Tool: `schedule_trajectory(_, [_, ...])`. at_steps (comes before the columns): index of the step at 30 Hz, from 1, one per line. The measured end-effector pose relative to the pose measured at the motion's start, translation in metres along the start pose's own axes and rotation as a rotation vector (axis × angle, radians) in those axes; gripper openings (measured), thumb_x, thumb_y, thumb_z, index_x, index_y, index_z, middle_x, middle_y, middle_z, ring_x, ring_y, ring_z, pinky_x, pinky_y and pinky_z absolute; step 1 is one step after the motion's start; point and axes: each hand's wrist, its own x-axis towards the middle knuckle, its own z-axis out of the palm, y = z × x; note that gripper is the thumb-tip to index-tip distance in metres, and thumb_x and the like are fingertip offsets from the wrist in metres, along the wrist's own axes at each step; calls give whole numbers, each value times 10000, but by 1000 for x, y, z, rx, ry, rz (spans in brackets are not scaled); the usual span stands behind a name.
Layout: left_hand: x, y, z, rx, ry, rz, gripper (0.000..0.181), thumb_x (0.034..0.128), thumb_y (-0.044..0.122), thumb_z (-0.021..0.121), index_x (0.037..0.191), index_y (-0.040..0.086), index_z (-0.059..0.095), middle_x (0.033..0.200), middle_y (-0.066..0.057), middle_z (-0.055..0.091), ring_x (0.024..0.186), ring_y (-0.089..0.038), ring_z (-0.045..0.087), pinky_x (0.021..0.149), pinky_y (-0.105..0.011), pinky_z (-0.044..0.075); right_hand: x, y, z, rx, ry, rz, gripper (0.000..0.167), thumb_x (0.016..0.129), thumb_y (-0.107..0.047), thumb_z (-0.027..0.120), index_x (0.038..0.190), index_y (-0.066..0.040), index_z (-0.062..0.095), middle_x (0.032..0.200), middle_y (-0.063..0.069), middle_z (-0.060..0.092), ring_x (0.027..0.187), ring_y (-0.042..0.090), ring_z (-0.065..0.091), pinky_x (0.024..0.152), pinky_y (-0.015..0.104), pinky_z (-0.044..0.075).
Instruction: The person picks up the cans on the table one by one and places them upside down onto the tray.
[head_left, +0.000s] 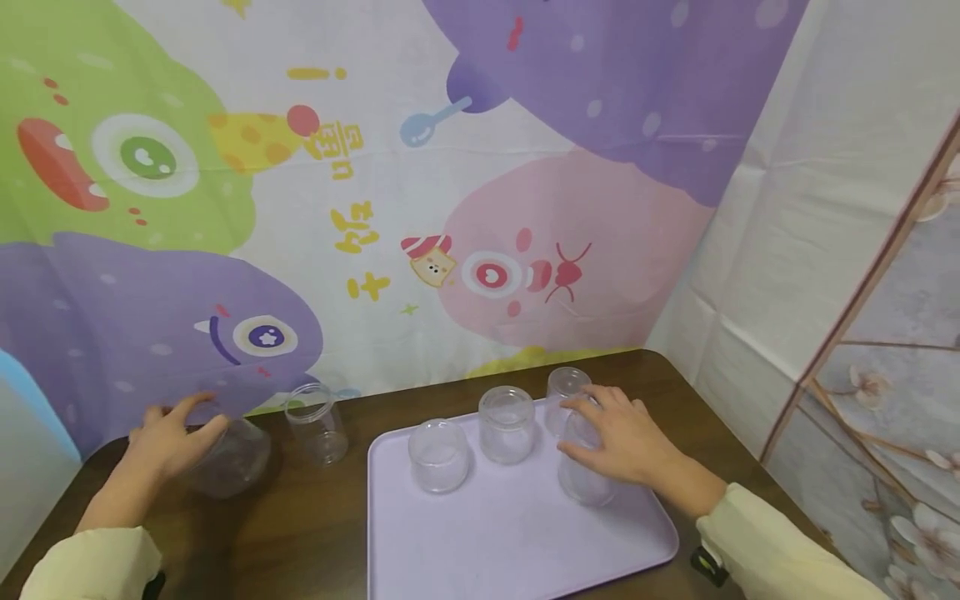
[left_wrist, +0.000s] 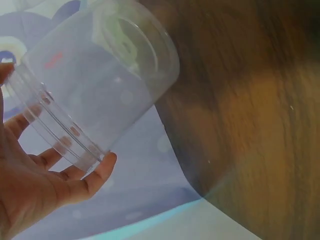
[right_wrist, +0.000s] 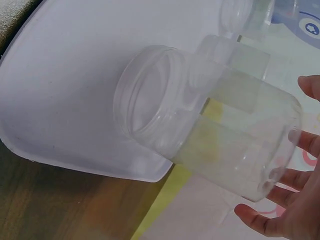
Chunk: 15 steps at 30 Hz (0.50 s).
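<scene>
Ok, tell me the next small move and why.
I'd probably bring the large jar toward the bare near part of the tray, passing in front of the smaller jar beside it. The left hand holds it by the rim, it is beyond the tray's left edge, and there looks to be room.

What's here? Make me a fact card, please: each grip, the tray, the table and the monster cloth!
Left grip: fingers around the rim of a big clear jar
Right grip: fingers spread at the base of an upside-down clear jar
Tray: pale purple, three other clear jars standing on it
Table: dark brown, one more clear jar left of the tray
Monster cloth: green, purple and pink monsters, behind the table
</scene>
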Motion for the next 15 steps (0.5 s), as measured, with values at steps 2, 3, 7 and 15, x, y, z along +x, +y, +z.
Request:
schedule_trajectory(2, [-5, -4, -3, -4, 1, -9, 721, 933, 560, 325, 1430, 46, 237, 1284, -520, 132, 1047, -746, 225, 714, -743, 309, 0, 0, -3, 12, 17, 6, 503, 788, -510, 658, 1203, -232, 597, 1274, 142, 550, 1179, 341, 491, 806, 534, 432])
schedule_trajectory(3, [-7, -6, -5, -4, 3, -9, 726, 937, 565, 312, 1435, 45, 226, 1283, -524, 130, 1045, -751, 230, 724, -743, 309, 0, -1, -5, 17, 23, 9, 503, 788, -507, 660, 1202, -226, 600, 1273, 145, 550, 1179, 342, 490, 809, 537, 431])
schedule_trajectory(7, [-18, -15, -11, -1, 23, 6, 719, 952, 556, 288, 1433, 29, 202, 1250, -543, 155, 1014, -748, 288, 738, -725, 335, 0, -2, -11, 31, 41, 27, 510, 794, -501, 654, 1212, -213, 600, 1283, 150, 543, 1187, 342, 482, 818, 541, 431])
schedule_trajectory(15, [-44, -26, -17, -65, 57, 43, 702, 978, 483, 276, 1452, -20, 155, 1266, -537, 184, 1114, -669, 247, 752, -722, 341, 0, -7, -22, 111, 113, 31, 459, 793, -432, 680, 1183, -199, 611, 1257, 132, 560, 1165, 349, 501, 813, 569, 445])
